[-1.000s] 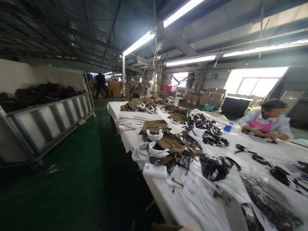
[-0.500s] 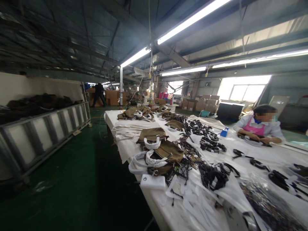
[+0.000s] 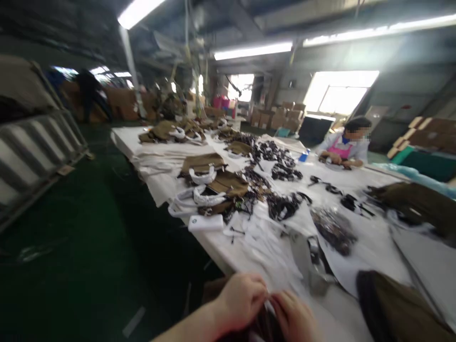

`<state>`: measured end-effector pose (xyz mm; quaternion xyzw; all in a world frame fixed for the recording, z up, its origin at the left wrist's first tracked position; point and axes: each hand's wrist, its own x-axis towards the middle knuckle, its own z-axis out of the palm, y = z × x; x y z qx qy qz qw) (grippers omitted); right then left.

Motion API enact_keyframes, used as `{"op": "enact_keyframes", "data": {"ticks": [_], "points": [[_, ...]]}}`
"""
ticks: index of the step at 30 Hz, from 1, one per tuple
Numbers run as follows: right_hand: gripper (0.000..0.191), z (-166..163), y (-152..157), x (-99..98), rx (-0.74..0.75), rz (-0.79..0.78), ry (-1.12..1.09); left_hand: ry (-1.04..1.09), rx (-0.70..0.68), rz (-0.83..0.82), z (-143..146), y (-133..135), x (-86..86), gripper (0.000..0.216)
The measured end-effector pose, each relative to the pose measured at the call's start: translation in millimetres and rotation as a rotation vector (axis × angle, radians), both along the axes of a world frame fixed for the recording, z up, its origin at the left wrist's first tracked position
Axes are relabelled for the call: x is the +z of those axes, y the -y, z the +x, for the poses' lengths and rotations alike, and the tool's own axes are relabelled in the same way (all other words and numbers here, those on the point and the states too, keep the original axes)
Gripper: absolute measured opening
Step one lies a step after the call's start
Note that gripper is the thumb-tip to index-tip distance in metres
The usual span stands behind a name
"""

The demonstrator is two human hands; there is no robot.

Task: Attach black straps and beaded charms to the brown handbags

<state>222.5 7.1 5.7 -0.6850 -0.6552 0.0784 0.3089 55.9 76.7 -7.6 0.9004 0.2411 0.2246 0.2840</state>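
Note:
Both of my hands show at the bottom edge, close together at the near edge of the long white table (image 3: 359, 247). My left hand (image 3: 240, 299) has its fingers curled in a pinch. My right hand (image 3: 294, 316) is closed too, touching the left. Between them is a dark item (image 3: 263, 323), blurred and mostly hidden, so I cannot name it. A brown bag (image 3: 395, 308) lies just right of my hands. Olive-brown bags with white-wrapped handles (image 3: 213, 183) lie further up the table.
Black straps and hardware (image 3: 281, 204) are heaped along the table's middle, with a white box (image 3: 205, 223) at its left edge. A person in a pink apron (image 3: 344, 147) works at the far right side. A metal rack (image 3: 32, 152) stands left across the green floor (image 3: 89, 247).
The view has dropped and swung right. My two hands have come into sight at the bottom edge, closed together on a dark item. A brown bag at lower right now shows.

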Motion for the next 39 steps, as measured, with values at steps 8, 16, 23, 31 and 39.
{"op": "enact_keyframes", "data": {"ticks": [8, 16, 23, 31, 39], "points": [[0.029, 9, 13, 21.8, 0.094, -0.142, 0.052, 0.165, 0.162, -0.495, -6, -20, -2.7, 0.029], [0.025, -6, 8, 9.9, 0.151, -0.272, -0.047, 0.142, 0.115, -0.599, -10, -28, -7.0, 0.033], [0.024, -7, 3, 9.7, 0.152, -0.301, -0.045, 0.133, 0.105, -0.617, -10, -30, -5.8, 0.034], [0.026, -8, 3, 7.1, 0.176, -0.269, -0.054, 0.120, 0.084, -0.555, -10, -29, -2.8, 0.033], [0.028, -11, 1, 7.0, 0.195, -0.315, -0.061, 0.192, 0.031, -0.492, -16, -25, 1.8, 0.025]]}}
